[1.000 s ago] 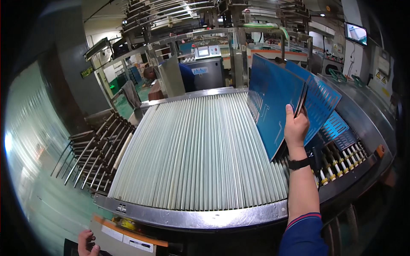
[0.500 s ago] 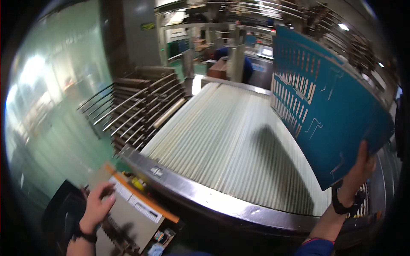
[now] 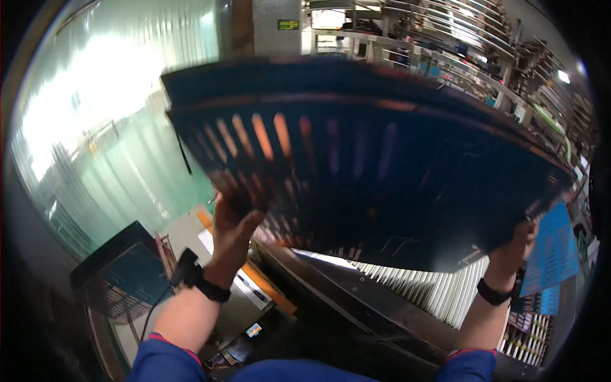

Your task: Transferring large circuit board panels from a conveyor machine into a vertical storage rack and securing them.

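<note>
I have a large, dark-blue slotted panel [image 3: 407, 178] raised in front of me, tilted and blurred, with more than one layer showing along its upper edge. My right hand [image 3: 514, 247] grasps its lower right edge. My left hand [image 3: 235, 232] meets its lower left part, thumb spread; shadow and blur hide the fingertips, so I can't tell whether they are closed around it. Behind and below the panel runs the metal-framed roller conveyor [image 3: 445, 296], and brighter blue panels [image 3: 550, 258] stand just beyond my right wrist. To my lower left, near my forearm, another dark panel [image 3: 124, 267] leans beside a grey worktable with an orange edge strip [image 3: 270, 290].
</note>
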